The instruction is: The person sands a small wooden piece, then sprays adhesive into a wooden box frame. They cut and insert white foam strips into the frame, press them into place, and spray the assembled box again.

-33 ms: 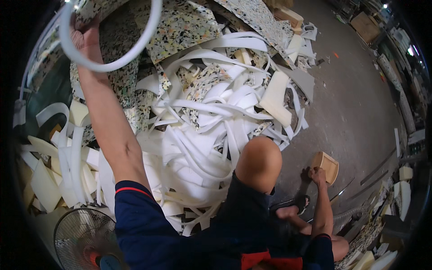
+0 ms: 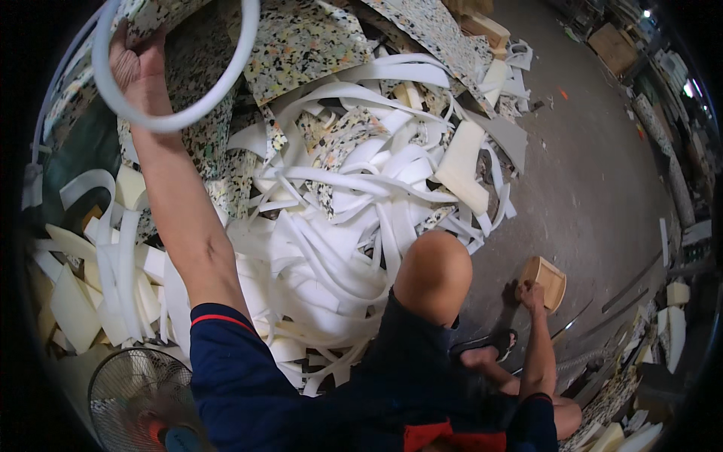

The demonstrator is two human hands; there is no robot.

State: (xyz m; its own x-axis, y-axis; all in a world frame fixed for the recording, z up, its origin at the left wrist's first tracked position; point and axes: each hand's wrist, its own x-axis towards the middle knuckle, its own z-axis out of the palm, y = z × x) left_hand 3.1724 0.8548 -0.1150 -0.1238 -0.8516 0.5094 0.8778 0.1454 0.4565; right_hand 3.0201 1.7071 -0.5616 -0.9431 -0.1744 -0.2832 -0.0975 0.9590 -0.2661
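My left hand point(image 2: 141, 66) reaches to the upper left, its thumb and fingers closed around the edge of a thick speckled foam piece point(image 2: 141, 21). A white foam ring point(image 2: 205, 111) crosses in front of that wrist; its top is cut off by the frame. Low on the right, my right hand point(image 2: 532, 294) grips the near side of a small tan wooden piece point(image 2: 551, 285) with a raised edge, close to the floor. White foam strips point(image 2: 324, 248) lie heaped between my arms, with speckled foam sheets point(image 2: 301, 53) behind them.
A wire-caged fan point(image 2: 139, 392) stands at the lower left beside cream foam offcuts point(image 2: 75, 313). My bent knee point(image 2: 433, 267) juts up at the heap's edge. Grey floor point(image 2: 580, 181) stretches to the right, bordered by stacked material point(image 2: 670, 166) and foam scraps point(image 2: 617, 392).
The white ring has shifted slightly left and down in the picture, and my left hand sits slightly lower. My right hand and the wooden piece have hardly moved.
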